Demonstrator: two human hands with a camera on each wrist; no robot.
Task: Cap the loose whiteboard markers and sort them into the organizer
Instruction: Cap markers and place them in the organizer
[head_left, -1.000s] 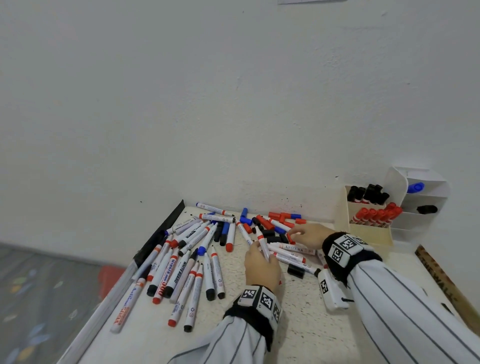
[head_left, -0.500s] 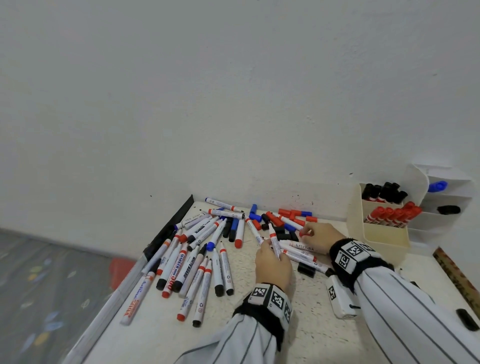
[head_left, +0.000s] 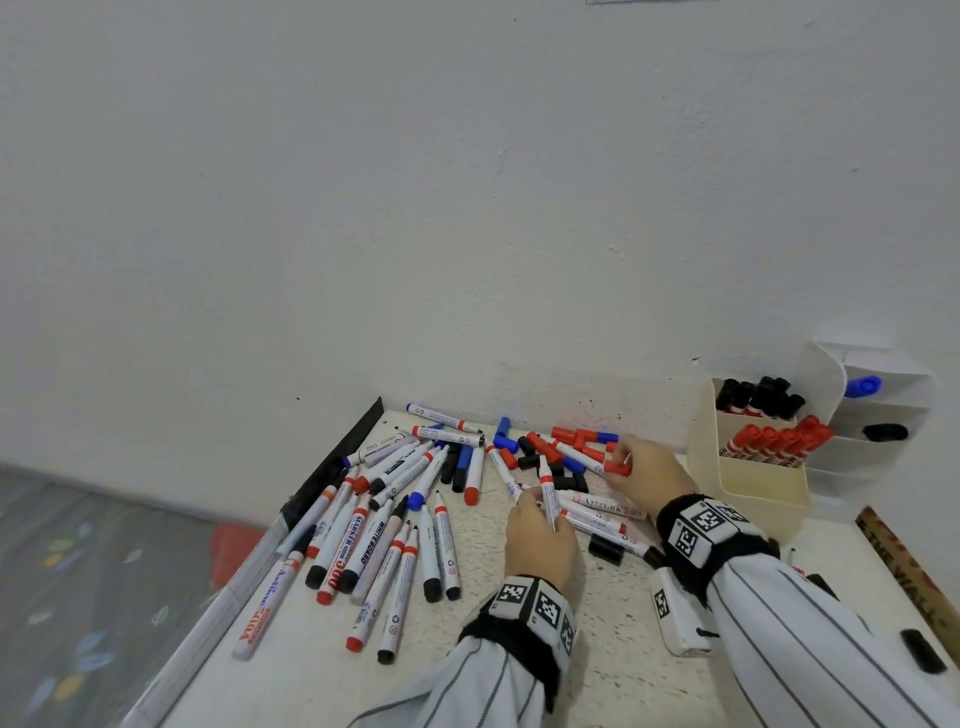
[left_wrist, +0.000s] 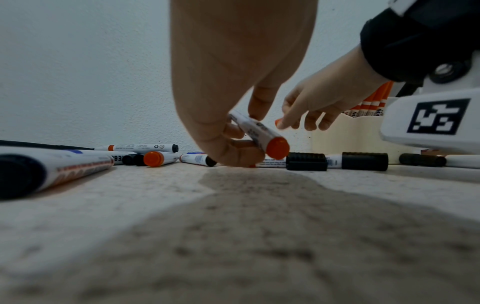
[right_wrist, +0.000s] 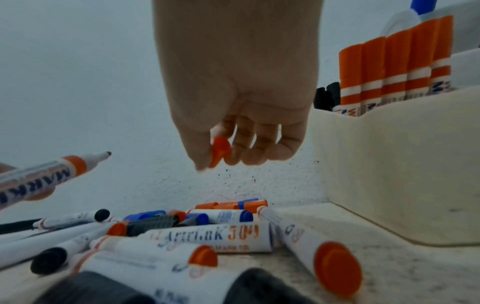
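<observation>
An uncapped red marker (head_left: 547, 491) is gripped by the left hand (head_left: 540, 540) above the tabletop (head_left: 597, 649); a red cap (right_wrist: 219, 151), clearest in the right wrist view, is pinched by the right hand (head_left: 647, 478). "Artline 500" is read there on a lying marker (right_wrist: 207, 236).

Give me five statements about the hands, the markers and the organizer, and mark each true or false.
1. The left hand holds an uncapped red marker. True.
2. The right hand pinches a blue cap. False: it pinches a red cap.
3. The red cap is already on the held marker. False: the two are apart.
4. Red-capped markers stand in the organizer. True.
5. A loose black cap lies on the table. True.
</observation>
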